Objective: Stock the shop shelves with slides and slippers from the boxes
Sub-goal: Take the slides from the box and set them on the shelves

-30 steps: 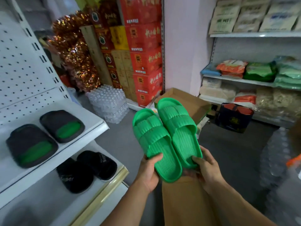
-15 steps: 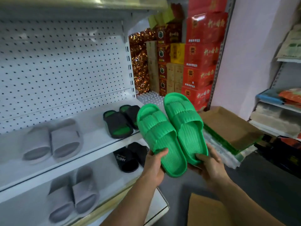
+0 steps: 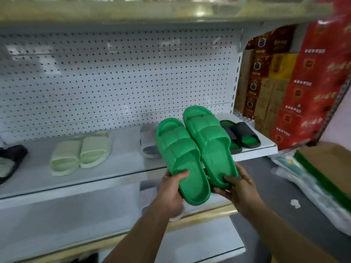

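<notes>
Several pairs already on shelf [image 3: 114, 173]; green slides [image 3: 195, 150] gripped by heels, left hand [image 3: 171, 190] and right hand [image 3: 237, 188] (unplaced, near front edge).

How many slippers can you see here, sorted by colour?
Counting single slippers, some partly hidden:
Bright green, held in the two hands: 2
Pale green, on the shelf: 2
Black with green insoles, at the shelf's right end: 2
Grey, behind the held pair: 1 visible
Dark, at the left edge: 1 visible
Total: 8
</notes>
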`<action>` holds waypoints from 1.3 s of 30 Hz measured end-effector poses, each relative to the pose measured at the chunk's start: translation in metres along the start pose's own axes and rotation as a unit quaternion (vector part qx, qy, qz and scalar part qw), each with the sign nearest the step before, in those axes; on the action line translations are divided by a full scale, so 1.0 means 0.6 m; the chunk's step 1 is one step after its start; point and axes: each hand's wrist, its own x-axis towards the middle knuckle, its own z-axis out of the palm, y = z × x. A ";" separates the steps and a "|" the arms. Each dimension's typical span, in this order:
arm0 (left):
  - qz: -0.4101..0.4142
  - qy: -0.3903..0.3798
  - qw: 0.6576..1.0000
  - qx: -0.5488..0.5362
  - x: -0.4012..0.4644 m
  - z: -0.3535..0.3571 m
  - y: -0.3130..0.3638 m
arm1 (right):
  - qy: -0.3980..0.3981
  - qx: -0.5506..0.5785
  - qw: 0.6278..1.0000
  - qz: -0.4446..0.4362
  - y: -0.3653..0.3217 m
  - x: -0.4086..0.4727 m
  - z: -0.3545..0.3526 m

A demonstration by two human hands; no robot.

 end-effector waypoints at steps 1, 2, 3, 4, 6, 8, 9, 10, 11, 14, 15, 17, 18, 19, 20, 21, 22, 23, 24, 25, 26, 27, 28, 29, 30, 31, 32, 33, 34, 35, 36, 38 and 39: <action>0.005 0.006 1.000 0.003 -0.009 -0.025 0.018 | -0.009 0.000 1.000 0.005 0.012 -0.004 0.024; 0.008 0.012 1.000 0.007 -0.017 -0.049 0.034 | -0.017 -0.004 1.000 0.007 0.023 -0.007 0.048; 0.012 0.016 1.000 0.009 -0.026 -0.072 0.049 | -0.026 -0.010 1.000 0.007 0.032 -0.012 0.072; 0.016 0.019 1.000 0.008 -0.035 -0.094 0.064 | -0.032 -0.015 0.999 0.005 0.041 -0.017 0.093; 0.027 0.018 0.999 -0.001 -0.052 -0.135 0.090 | -0.039 -0.025 0.999 0.006 0.059 -0.027 0.132; 0.036 0.018 0.999 -0.007 -0.070 -0.173 0.113 | -0.049 -0.038 0.998 0.009 0.078 -0.037 0.167; 0.041 0.020 0.999 -0.008 -0.078 -0.192 0.124 | -0.053 -0.045 0.998 0.011 0.087 -0.043 0.184; 0.047 0.023 0.999 -0.009 -0.085 -0.210 0.133 | -0.055 -0.050 0.997 0.012 0.096 -0.048 0.199; 0.052 0.024 0.998 -0.009 -0.093 -0.227 0.141 | -0.056 -0.051 0.997 0.013 0.105 -0.052 0.215; 0.063 0.036 0.997 -0.012 -0.114 -0.270 0.164 | -0.056 -0.053 0.997 0.016 0.137 -0.064 0.258; 0.066 0.040 0.997 -0.018 -0.120 -0.281 0.170 | -0.056 -0.055 0.997 0.019 0.147 -0.068 0.272; 0.074 0.046 0.996 -0.027 -0.132 -0.302 0.181 | -0.053 -0.061 0.996 0.036 0.168 -0.076 0.296; 0.079 0.047 0.995 -0.032 -0.138 -0.312 0.185 | -0.052 -0.065 0.995 0.047 0.177 -0.079 0.307; 0.083 0.050 0.994 -0.041 -0.141 -0.321 0.187 | -0.053 -0.070 0.994 0.059 0.185 -0.082 0.319; 0.088 0.053 0.993 -0.053 -0.144 -0.329 0.189 | -0.056 -0.071 0.993 0.070 0.192 -0.084 0.330; 0.093 0.057 0.992 -0.068 -0.147 -0.336 0.191 | -0.060 -0.068 0.993 0.081 0.199 -0.085 0.341; 0.098 0.063 0.990 -0.084 -0.149 -0.342 0.191 | -0.064 -0.059 0.992 0.094 0.205 -0.085 0.353; 0.106 0.069 0.987 -0.101 -0.151 -0.345 0.191 | -0.065 -0.043 0.991 0.107 0.211 -0.086 0.366; 0.116 0.076 0.984 -0.115 -0.152 -0.347 0.191 | -0.066 -0.026 0.990 0.118 0.217 -0.086 0.379; 0.129 0.083 0.980 -0.128 -0.153 -0.348 0.190 | -0.065 -0.013 0.990 0.123 0.222 -0.086 0.392; 0.142 0.092 0.976 -0.139 -0.154 -0.348 0.189 | -0.064 -0.008 0.990 0.122 0.227 -0.086 0.406; 0.154 0.101 0.972 -0.148 -0.155 -0.349 0.189 | -0.059 -0.006 0.992 0.115 0.231 -0.084 0.418; 0.166 0.109 0.968 -0.154 -0.156 -0.350 0.190 | -0.055 -0.005 0.993 0.104 0.234 -0.083 0.430; 0.176 0.116 0.965 -0.157 -0.157 -0.351 0.192 | -0.048 -0.006 0.995 0.090 0.238 -0.081 0.442; 0.186 0.122 0.962 -0.158 -0.158 -0.352 0.195 | -0.038 -0.005 0.996 0.075 0.242 -0.080 0.455; 0.195 0.128 0.959 -0.158 -0.159 -0.354 0.199 | -0.024 -0.003 0.998 0.063 0.247 -0.079 0.467; 0.205 0.133 0.956 -0.160 -0.159 -0.355 0.203 | -0.006 0.002 0.999 0.052 0.253 -0.078 0.478; 0.212 0.138 0.953 -0.165 -0.160 -0.356 0.207 | 0.011 0.009 0.999 0.043 0.262 -0.076 0.489; 0.217 0.148 0.950 -0.171 -0.160 -0.358 0.211 | 0.026 0.013 0.999 0.037 0.270 -0.076 0.498; 0.219 0.159 0.946 -0.179 -0.162 -0.359 0.214 | 0.038 0.013 0.999 0.034 0.279 -0.075 0.507; 0.221 0.169 0.942 -0.187 -0.164 -0.361 0.217 | 0.047 0.009 0.998 0.032 0.287 -0.075 0.515; 0.228 0.182 0.936 -0.199 -0.169 -0.367 0.222 | 0.058 -0.007 0.998 0.028 0.299 -0.074 0.531; 0.231 0.186 0.933 -0.202 -0.173 -0.371 0.225 | 0.060 -0.014 0.998 0.026 0.302 -0.076 0.540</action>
